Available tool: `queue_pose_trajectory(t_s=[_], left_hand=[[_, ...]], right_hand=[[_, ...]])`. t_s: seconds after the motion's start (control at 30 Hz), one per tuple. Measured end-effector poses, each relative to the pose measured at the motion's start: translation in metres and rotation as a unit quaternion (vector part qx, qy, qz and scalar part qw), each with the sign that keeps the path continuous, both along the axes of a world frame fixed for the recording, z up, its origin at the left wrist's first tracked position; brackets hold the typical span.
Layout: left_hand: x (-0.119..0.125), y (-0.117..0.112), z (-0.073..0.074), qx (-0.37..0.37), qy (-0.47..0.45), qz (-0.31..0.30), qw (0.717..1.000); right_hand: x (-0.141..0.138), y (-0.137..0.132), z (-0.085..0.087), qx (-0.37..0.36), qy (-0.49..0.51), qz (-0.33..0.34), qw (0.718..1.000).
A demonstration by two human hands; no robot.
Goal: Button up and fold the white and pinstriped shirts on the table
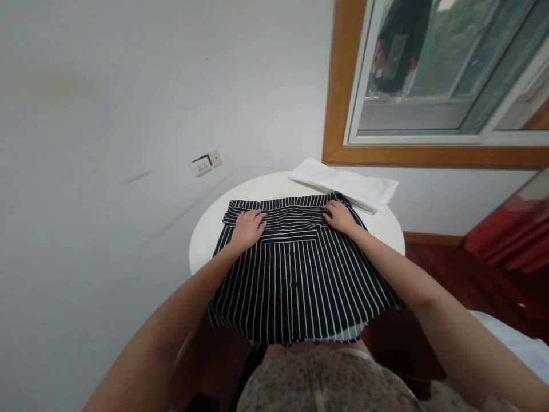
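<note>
A black garment with white stripes [283, 286], skirt-like in shape, lies spread over a round white table [203, 243]. Its stripes run lengthwise below and crosswise in a band near the top, and small dark buttons seem to go down the middle. The lower hem hangs past the table's near edge. My left hand [249, 229] rests on the left part of the crosswise band, fingers stretched out. On the right end of that band lies my right hand [338, 217], its fingers slightly bent and apart on the cloth.
A folded white cloth [347, 182] lies at the table's back right, touching or close to the garment. The wall with a socket [201, 166] stands behind and left. A wood-framed window [337, 103] is at the right, with a red curtain [514, 229] below it.
</note>
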State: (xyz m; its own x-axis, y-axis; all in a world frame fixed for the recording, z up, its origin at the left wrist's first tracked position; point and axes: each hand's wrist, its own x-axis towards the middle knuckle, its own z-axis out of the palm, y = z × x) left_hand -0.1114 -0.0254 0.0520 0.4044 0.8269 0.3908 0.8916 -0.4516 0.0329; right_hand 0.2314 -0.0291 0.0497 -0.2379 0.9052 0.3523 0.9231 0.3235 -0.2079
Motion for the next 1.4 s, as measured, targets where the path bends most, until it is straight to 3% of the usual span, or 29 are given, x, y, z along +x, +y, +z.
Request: queue_pose_trajectory(t_s=[0.07,0.17,0.27,0.33,0.4,0.5,0.63,0.77,0.83,0.9,1.0,1.13,1.23,1.4], left_hand=[[-0.007,-0.036,0.011,-0.019,-0.032,-0.094,0.995],[-0.01,-0.105,0.022,-0.103,-0.037,-0.211,0.971],[0.0,-0.173,0.018,-0.169,-0.006,-0.254,0.952],[0.011,-0.206,0.007,-0.184,0.022,-0.267,0.946],[0.024,-0.224,-0.006,-0.178,0.056,-0.266,0.946],[0.038,-0.23,-0.02,-0.165,0.103,-0.233,0.953],[0.041,-0.225,-0.014,-0.157,0.107,-0.24,0.952],[0.033,-0.193,0.013,-0.166,0.069,-0.297,0.938],[0.029,-0.155,0.025,-0.137,0.033,-0.258,0.956],[0.023,-0.105,0.031,-0.072,0.017,-0.194,0.978],[0.014,-0.024,0.026,-0.015,0.028,-0.088,0.996],[-0.002,0.059,0.016,0.01,0.097,0.022,0.995],[-0.017,0.098,0.013,-0.028,0.132,0.09,0.987],[-0.043,0.138,0.009,-0.099,0.165,0.142,0.971]], right_hand=[[0.015,-0.03,0.012,-0.014,-0.004,0.061,0.998],[0.029,-0.09,0.025,-0.066,0.039,0.205,0.976],[0.023,-0.154,0.029,-0.146,0.053,0.293,0.944],[0.009,-0.189,0.023,-0.177,0.033,0.333,0.925],[-0.006,-0.211,0.013,-0.184,0.01,0.339,0.923],[-0.023,-0.225,-0.004,-0.176,-0.01,0.32,0.931],[-0.026,-0.226,-0.008,-0.177,-0.01,0.299,0.938],[-0.015,-0.202,0.016,-0.21,0.021,0.339,0.917],[-0.01,-0.17,0.029,-0.203,0.048,0.331,0.92],[-0.009,-0.126,0.036,-0.13,0.052,0.254,0.957],[-0.009,-0.05,0.035,-0.05,-0.026,0.11,0.992],[-0.009,0.029,0.034,-0.055,-0.135,-0.061,0.987],[-0.003,0.065,0.035,-0.101,-0.155,-0.133,0.974],[0.001,0.101,0.03,-0.14,-0.162,-0.135,0.967]])
